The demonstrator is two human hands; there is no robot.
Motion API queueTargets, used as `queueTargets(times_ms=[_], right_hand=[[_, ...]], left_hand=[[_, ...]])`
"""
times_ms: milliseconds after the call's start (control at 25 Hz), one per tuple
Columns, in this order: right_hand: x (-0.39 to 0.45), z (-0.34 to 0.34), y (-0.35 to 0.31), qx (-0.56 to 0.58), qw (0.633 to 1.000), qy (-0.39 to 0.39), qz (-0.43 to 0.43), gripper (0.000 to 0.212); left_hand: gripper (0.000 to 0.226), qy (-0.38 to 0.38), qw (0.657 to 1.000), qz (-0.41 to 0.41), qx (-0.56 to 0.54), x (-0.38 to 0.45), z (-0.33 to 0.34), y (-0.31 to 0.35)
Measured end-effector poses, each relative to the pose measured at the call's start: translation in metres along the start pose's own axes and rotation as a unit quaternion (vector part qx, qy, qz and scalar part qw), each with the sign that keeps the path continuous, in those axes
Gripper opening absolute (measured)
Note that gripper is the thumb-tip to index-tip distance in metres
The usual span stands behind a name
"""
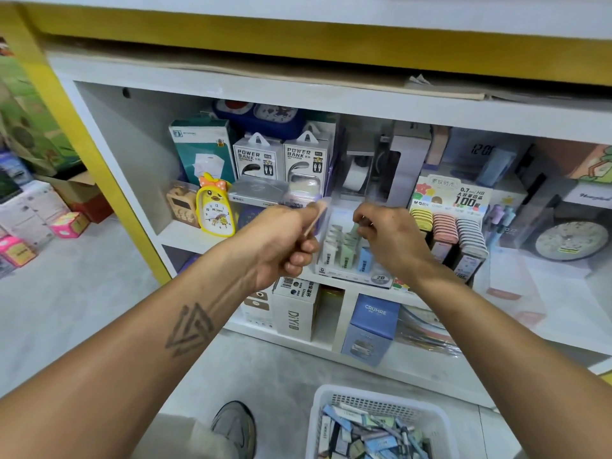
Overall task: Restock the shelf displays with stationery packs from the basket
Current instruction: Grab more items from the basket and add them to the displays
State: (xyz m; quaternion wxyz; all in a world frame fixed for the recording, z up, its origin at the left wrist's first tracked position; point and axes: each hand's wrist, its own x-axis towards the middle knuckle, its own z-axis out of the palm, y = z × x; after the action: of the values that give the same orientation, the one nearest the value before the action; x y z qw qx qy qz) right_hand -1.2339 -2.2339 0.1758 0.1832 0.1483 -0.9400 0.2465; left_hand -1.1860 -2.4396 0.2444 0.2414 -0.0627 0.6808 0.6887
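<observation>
- Both hands up at the middle shelf (331,279), right in front of a small display box (351,260) with rows of little packs.
- Left hand (284,240) curled tight, pinching a thin pinkish pack (316,217) between thumb and fingers, just left of the display box.
- Right hand (387,236) curled too, fingers closed on something small and greenish (355,228) at the top of the box. Too hidden to tell just what, likely one more pack going in.
- Display box already partly filled: green, white and blue packs standing in rows, with gaps showing near the front.
- Next to it on the right, a taller display (447,226) with yellow, pink and grey rows, looking full.
- Basket (381,399) on the floor below, near a grey shoe (235,425), and well apart from the hands.
- Lots of packs (371,438) left in the basket, piled every which way.
- So: job started, some packs in place, two more in the hands, plenty left to do. Looks like somewhere around the early or middle part, not near the end.
- Clocks, power banks and boxes on the shelves around, not part of the job.
</observation>
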Motion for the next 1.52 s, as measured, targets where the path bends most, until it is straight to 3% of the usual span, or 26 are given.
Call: queueTargets(times_ms=[240,320,400,480,520,600,720,960,1120,1280,1400,1480,1520], right_hand=[[0.003,0.001,-0.005,-0.060,0.995,-0.083,0.011,0.032],[0.005,-0.004,-0.011,-0.052,0.996,-0.072,0.025,0.033],[0.006,-0.015,-0.018,0.148,0.985,-0.067,0.057,0.033],[0.004,-0.032,-0.024,0.394,0.911,-0.111,0.054,0.038],[0.002,-0.038,-0.023,0.450,0.882,-0.131,0.040,0.039],[-0.005,-0.047,-0.022,0.481,0.865,-0.142,0.021,0.037],[-0.011,-0.058,-0.015,0.476,0.872,-0.108,0.040,0.034],[-0.020,-0.080,-0.005,0.371,0.923,-0.055,0.087,0.009],[-0.025,-0.088,0.001,0.352,0.927,-0.056,0.119,0.014],[-0.030,-0.094,0.004,0.383,0.908,-0.072,0.156,0.010],[-0.034,-0.097,0.007,0.374,0.909,-0.088,0.165,0.019],[-0.035,-0.097,0.011,0.256,0.955,-0.076,0.131,0.024],[-0.036,-0.095,0.012,0.178,0.976,-0.066,0.108,0.023]], left_hand=[[0.020,0.034,0.998,0.038,-0.043,-0.002,0.000,0.001],[0.021,0.038,0.997,0.039,-0.046,-0.001,0.002,0.001],[0.023,0.038,0.998,0.039,-0.044,0.001,0.004,0.001],[0.024,0.021,0.999,0.026,-0.038,0.002,0.007,0.002],[0.023,0.008,0.999,0.017,-0.037,0.002,0.009,0.003],[0.022,-0.016,0.999,0.008,-0.036,0.002,0.014,0.005],[0.021,-0.028,0.999,0.024,-0.027,0.004,0.023,0.005],[0.021,0.000,1.000,0.022,-0.014,0.008,0.043,0.003],[0.017,-0.010,0.999,0.020,-0.050,0.011,0.056,0.002],[0.011,0.005,0.998,0.031,-0.063,0.015,0.064,0.000],[0.018,0.019,0.997,0.065,0.019,0.020,0.066,-0.006],[0.017,0.043,0.978,0.107,0.173,0.025,0.065,-0.010],[0.020,0.066,0.948,0.135,0.282,0.028,0.064,-0.012]])
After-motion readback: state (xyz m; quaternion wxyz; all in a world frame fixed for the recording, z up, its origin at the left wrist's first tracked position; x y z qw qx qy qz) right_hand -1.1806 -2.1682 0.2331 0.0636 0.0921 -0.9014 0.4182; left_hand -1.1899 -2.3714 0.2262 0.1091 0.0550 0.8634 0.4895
